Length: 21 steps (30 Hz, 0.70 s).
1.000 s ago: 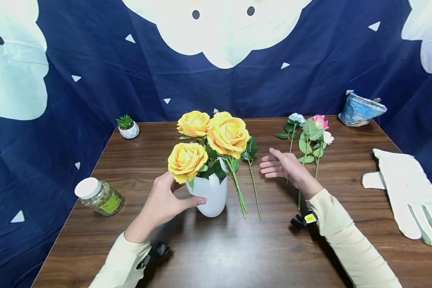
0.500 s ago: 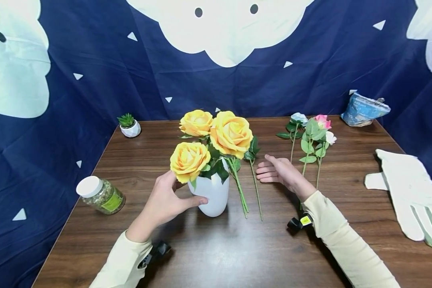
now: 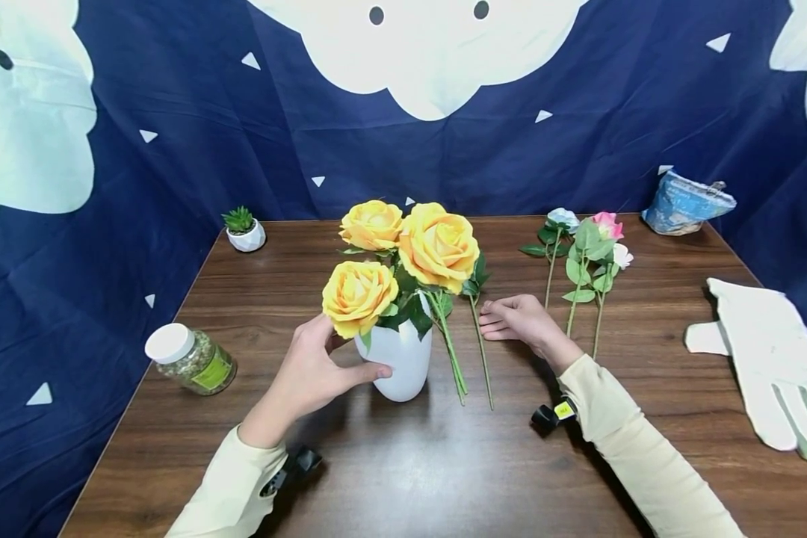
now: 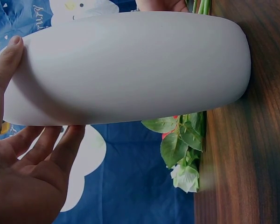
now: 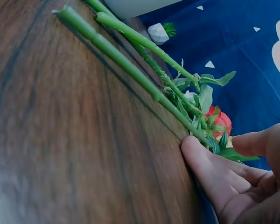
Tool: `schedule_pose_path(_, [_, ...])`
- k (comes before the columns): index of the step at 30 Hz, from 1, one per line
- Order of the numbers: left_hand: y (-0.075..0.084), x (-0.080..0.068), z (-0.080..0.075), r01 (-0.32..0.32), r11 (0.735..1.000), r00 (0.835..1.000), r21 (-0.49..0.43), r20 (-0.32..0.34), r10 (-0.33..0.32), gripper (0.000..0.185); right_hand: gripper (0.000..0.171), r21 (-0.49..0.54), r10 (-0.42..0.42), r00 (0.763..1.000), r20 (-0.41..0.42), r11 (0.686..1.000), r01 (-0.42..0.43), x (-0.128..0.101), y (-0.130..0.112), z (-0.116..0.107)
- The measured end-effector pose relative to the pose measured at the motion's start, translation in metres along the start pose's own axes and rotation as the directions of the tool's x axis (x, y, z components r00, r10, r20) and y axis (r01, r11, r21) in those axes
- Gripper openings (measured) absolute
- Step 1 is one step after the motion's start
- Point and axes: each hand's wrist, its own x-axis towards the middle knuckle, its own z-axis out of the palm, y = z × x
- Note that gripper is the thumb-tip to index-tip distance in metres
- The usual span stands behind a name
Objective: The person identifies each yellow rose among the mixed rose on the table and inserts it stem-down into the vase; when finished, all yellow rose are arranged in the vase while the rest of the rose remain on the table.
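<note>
My left hand (image 3: 305, 377) grips a white vase (image 3: 403, 370), thumb on the near side and fingers behind it. In the left wrist view the vase (image 4: 130, 70) fills most of the picture. Big yellow roses (image 3: 358, 295) stand in it and spread above its rim. Beside the vase several green stems (image 3: 482, 351) lie on the table, their blooms hidden behind the roses. My right hand (image 3: 523, 323) is lowered at the outermost stem. In the right wrist view a fingertip (image 5: 192, 145) meets that stem (image 5: 126, 63), while the thumb stays apart from it. A red bloom (image 5: 219, 119) shows beyond.
Flowers with blue, pink and white blooms (image 3: 581, 250) lie at the back right. A white glove (image 3: 763, 359) and a blue pouch (image 3: 686, 203) are further right. On the left stand a lidded jar (image 3: 191, 360) and a small potted succulent (image 3: 245, 232).
My right hand has moved left and down to the outermost stem, its thumb drawing closer to the fingers. The left hand keeps its hold on the vase.
</note>
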Motion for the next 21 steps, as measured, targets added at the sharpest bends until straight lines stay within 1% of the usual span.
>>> schedule_pose_path(10, [-0.001, 0.001, 0.001, 0.006, 1.000, 1.000, -0.003, 0.002, -0.006, 0.083, 0.034, -0.099, -0.021, 0.998, -0.059, 0.995, 0.015, 0.001, -0.001, 0.011])
schedule_pose_path(14, [-0.001, 0.001, 0.001, 0.000, 1.000, 1.000, 0.004, -0.003, 0.000, 0.082, 0.031, -0.105, -0.029, 0.997, -0.076, 0.994, 0.021, 0.000, -0.002, 0.013])
schedule_pose_path(21, [-0.002, 0.000, 0.000, 0.003, 1.000, 1.000, -0.001, -0.004, -0.003, 0.080, 0.031, -0.097, -0.025, 0.997, -0.078, 0.995, 0.018, 0.002, -0.001, 0.014])
